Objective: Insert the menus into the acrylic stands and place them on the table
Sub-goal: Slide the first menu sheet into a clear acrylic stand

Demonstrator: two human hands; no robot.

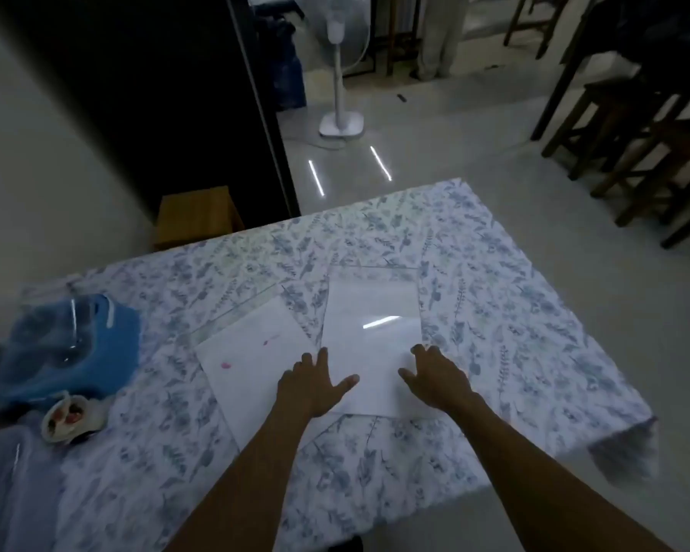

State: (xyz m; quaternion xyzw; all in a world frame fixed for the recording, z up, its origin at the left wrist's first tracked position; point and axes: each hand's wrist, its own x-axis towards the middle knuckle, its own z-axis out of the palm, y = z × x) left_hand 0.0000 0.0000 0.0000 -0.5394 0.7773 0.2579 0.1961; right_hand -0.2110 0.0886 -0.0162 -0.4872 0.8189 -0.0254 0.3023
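Hands: your left hand (313,386) and right hand (435,376) lie spread flat, fingers apart, clamping nothing; both rest on the right sheet's near edge.
Right stand (371,332): flat on the table (494,312), long axis running near to far, directly beyond your fingertips.
Left menu (252,368): just left, angled; your left hand is nearer.

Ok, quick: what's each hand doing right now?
Left hand: open, flat on the sheets, gripping nothing.
Right hand: open, fingers spread on the right sheet, gripping nothing.
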